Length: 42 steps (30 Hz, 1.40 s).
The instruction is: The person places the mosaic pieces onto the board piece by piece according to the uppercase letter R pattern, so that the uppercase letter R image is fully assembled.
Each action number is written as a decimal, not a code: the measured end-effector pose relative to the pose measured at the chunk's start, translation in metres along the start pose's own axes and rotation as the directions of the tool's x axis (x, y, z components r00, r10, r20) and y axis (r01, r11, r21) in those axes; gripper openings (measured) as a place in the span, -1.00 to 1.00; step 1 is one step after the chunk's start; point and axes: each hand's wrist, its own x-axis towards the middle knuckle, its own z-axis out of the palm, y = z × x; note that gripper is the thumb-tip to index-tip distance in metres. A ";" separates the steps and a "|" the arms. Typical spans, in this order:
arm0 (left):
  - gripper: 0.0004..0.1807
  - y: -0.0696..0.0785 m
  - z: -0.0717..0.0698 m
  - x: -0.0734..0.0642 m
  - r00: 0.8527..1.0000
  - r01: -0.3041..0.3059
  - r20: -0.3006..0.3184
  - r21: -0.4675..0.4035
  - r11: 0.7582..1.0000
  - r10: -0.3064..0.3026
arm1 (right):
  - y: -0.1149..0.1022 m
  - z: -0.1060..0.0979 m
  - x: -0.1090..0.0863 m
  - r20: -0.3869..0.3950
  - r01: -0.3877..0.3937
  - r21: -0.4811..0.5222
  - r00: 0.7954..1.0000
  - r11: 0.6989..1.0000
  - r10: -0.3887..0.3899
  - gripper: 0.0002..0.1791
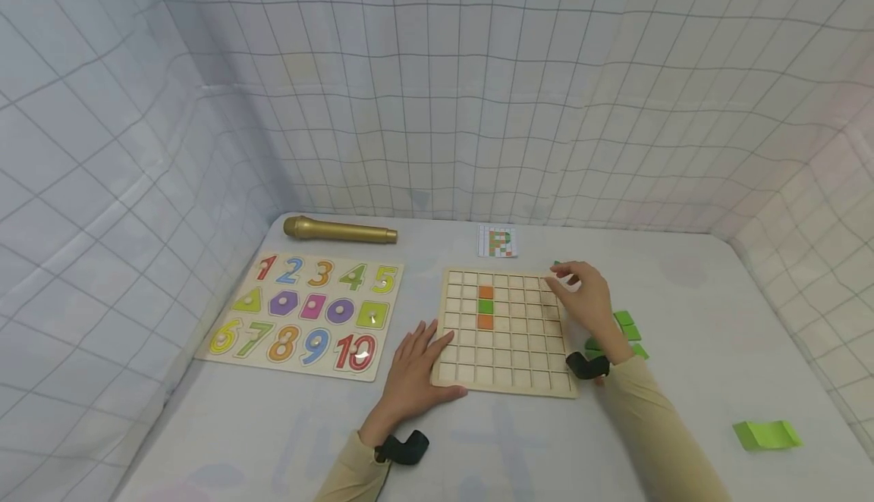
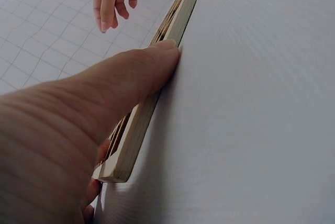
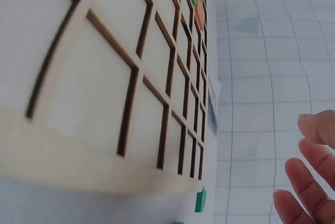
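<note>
The left hand (image 1: pixel 415 369) is lying flat with straight fingers against the near left corner of the wooden grid board (image 1: pixel 506 365), grasping nothing; the left wrist view is showing its thumb pressing the board's edge, which the head view is hiding. The right hand (image 1: pixel 584 299) is hovering over the board's far right corner, fingers loosely bent and empty. Three tiles (image 1: pixel 485 306) are sitting in the board's left columns. Green blocks (image 1: pixel 627 325) right of the board are partly hidden behind the right wrist.
</note>
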 end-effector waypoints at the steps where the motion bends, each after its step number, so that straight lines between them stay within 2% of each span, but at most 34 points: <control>1: -0.05 0.000 0.000 0.000 1.000 0.001 -0.001 0.000 1.000 -0.001 | 0.002 -0.003 0.000 -0.017 -0.012 -0.004 1.000 1.000 0.012 -0.79; 5: -0.05 0.000 0.000 0.000 1.000 0.004 0.000 0.001 1.000 -0.004 | 0.010 -0.012 0.000 -0.072 -0.057 -0.016 0.996 0.998 0.056 -0.79; 9: -0.05 0.000 0.000 0.000 1.000 0.006 0.000 0.006 1.000 -0.006 | 0.011 -0.020 -0.001 -0.083 -0.099 -0.049 0.992 0.994 0.094 -0.78; 25: -0.05 0.001 -0.001 -0.001 1.000 0.007 -0.001 -0.002 1.000 -0.007 | 0.028 -0.029 -0.007 0.044 -0.154 -0.131 0.986 0.979 0.161 -0.72; 28: -0.05 0.001 -0.001 -0.001 1.000 0.004 -0.004 0.000 1.000 -0.004 | 0.030 -0.031 -0.008 0.083 -0.185 -0.149 0.977 0.972 0.198 -0.70; 35: -0.05 0.001 -0.001 -0.001 1.000 0.005 -0.004 0.004 1.000 -0.005 | 0.035 -0.033 -0.011 0.175 -0.260 -0.179 0.941 0.949 0.290 -0.64; 42: -0.04 0.001 -0.001 -0.001 1.000 0.002 -0.004 0.006 1.000 -0.002 | 0.040 -0.035 -0.012 0.228 -0.270 -0.226 0.920 0.936 0.320 -0.62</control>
